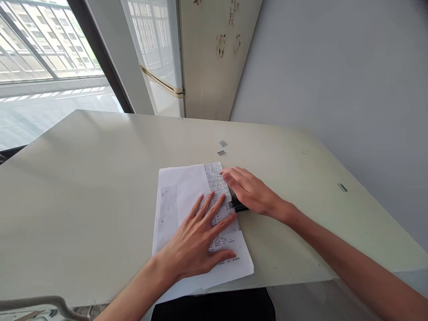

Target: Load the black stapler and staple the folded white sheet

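My left hand (197, 243) lies flat on a stack of white paper sheets (182, 183), its fingers spread and pointing away from me. Dense print runs down the right side of the top sheet, partly covered by these fingers. At the stack's right edge is a small black stapler (238, 206), mostly hidden under my right hand (249, 191). That palm rests over the stapler with the fingers stretched out toward the paper's far right edge, not wrapped round it. Whether the stapler's jaws are closed on the paper is hidden.
Two short strips of staples (221, 153) lie on the pale table (100, 200) beyond the paper. Another staple strip (342, 187) is at the far right. Behind the table stand a fridge (207, 80) and a grey wall (327, 67). A curved rail (40, 302) shows at bottom left.
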Demonstrator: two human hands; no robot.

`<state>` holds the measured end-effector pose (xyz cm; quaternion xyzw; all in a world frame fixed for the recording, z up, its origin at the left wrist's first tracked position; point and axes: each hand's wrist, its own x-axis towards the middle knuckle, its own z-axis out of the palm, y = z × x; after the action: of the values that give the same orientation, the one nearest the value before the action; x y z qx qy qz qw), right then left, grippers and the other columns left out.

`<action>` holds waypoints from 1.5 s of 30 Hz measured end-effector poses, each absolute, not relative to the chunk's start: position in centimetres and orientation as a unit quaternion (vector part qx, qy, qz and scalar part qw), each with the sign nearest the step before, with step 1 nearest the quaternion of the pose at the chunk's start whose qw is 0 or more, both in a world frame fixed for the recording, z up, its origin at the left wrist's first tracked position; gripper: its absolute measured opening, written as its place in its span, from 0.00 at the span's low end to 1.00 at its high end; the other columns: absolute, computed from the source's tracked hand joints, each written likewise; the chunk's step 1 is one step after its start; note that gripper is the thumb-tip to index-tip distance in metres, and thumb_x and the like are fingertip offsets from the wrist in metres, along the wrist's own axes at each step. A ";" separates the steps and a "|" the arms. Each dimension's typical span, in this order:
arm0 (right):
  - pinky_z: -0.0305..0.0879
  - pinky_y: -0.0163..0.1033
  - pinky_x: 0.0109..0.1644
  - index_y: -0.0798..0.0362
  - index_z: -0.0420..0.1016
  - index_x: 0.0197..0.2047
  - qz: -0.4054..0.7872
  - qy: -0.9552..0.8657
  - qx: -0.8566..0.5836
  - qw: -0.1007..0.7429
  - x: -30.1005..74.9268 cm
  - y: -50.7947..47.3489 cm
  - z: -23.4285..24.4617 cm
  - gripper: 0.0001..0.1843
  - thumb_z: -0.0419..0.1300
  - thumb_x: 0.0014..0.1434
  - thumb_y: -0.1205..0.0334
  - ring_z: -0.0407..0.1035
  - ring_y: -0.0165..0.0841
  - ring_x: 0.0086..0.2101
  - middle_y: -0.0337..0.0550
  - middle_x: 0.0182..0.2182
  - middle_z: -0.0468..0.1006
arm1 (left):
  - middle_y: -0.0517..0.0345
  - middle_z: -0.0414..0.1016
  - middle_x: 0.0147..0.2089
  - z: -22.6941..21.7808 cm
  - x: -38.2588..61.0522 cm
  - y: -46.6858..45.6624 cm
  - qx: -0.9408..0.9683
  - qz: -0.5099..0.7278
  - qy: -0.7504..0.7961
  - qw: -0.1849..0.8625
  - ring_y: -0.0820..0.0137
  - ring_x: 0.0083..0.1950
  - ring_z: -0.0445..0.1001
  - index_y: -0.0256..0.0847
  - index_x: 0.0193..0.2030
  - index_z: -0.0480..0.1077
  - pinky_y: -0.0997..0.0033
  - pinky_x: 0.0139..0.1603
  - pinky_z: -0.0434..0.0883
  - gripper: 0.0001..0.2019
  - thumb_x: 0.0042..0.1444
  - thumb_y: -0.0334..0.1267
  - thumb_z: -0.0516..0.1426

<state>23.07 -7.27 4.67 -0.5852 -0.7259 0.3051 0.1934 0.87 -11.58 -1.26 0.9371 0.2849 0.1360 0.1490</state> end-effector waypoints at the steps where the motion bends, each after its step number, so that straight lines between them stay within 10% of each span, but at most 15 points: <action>1: 0.60 0.53 0.69 0.44 0.73 0.61 0.300 -0.727 -0.588 0.188 22.8 -7.3 4.6 0.30 0.39 0.76 0.38 0.64 0.44 0.65 0.46 0.64 0.74 | 0.57 0.35 0.83 -1.4 0.9 -11.6 0.937 0.138 0.284 0.151 0.47 0.82 0.35 0.53 0.78 0.54 0.37 0.80 0.46 0.37 0.68 0.64 0.54; 18: 0.47 0.59 0.77 0.43 0.63 0.73 0.286 -0.716 -0.630 0.092 21.5 -7.7 4.4 0.36 0.36 0.75 0.36 0.47 0.44 0.75 0.41 0.74 0.62 | 0.51 0.35 0.83 -1.8 1.4 -11.8 0.934 0.148 0.275 0.173 0.47 0.82 0.33 0.47 0.77 0.58 0.37 0.80 0.43 0.37 0.67 0.61 0.57; 45: 0.57 0.66 0.71 0.45 0.66 0.73 0.047 -0.788 -0.609 0.073 19.6 -8.6 1.1 0.27 0.46 0.76 0.53 0.55 0.55 0.72 0.48 0.73 0.64 | 0.48 0.35 0.83 -1.6 1.5 -12.2 0.925 0.163 0.281 0.196 0.47 0.82 0.33 0.48 0.78 0.54 0.37 0.81 0.46 0.38 0.66 0.57 0.60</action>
<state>19.64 -8.57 1.14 -0.6093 -0.7882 0.0467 0.0727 1.46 -12.21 -1.55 0.9253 0.2810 0.1629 0.1957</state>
